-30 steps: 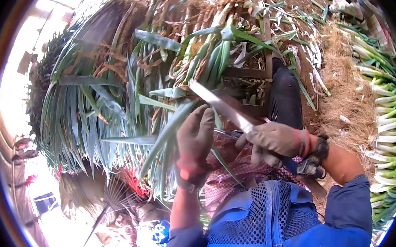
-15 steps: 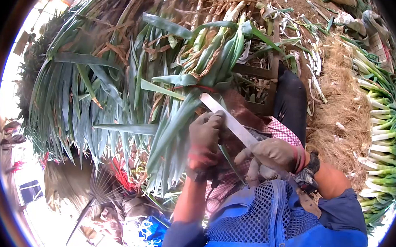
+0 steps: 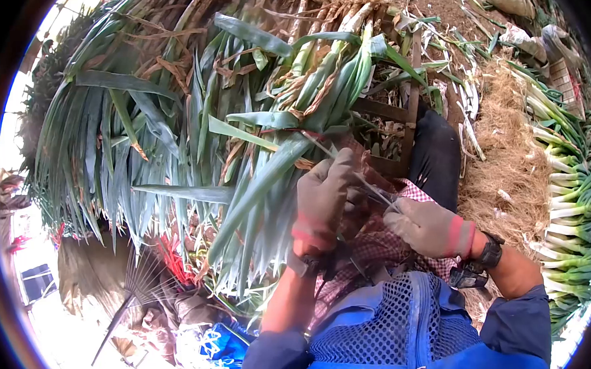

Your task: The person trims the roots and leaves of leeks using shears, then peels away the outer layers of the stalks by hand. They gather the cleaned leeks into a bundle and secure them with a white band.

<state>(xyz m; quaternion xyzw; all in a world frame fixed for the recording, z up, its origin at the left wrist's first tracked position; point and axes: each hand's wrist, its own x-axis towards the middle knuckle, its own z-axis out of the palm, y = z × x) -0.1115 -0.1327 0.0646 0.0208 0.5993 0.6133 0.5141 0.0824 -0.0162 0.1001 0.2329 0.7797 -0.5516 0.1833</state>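
My left hand (image 3: 324,200), in a grey-brown glove with a reddish cuff, is closed with its fingers around the middle of a long, flat, pale blade (image 3: 375,192). The blade shows almost edge-on as a thin line slanting from upper left to lower right. My right hand (image 3: 428,225), in a matching glove, grips its lower end, and the fingers hide that part. Just beyond the blade's upper end lies a bundle of leeks (image 3: 330,89) with long green leaves. Broad leek leaves (image 3: 262,179) hang down close beside my left hand.
A large heap of leeks (image 3: 100,148) fills the left and top. A wooden frame (image 3: 411,98) stands beside my dark-clad knee (image 3: 434,157). To the right are a mat of root fibres (image 3: 500,194) and a row of trimmed leeks (image 3: 568,220). A wire rake (image 3: 137,279) is at lower left.
The blade has turned from showing its broad face to nearly edge-on. My left hand has moved slightly up and right along it; my right hand has shifted a little right.
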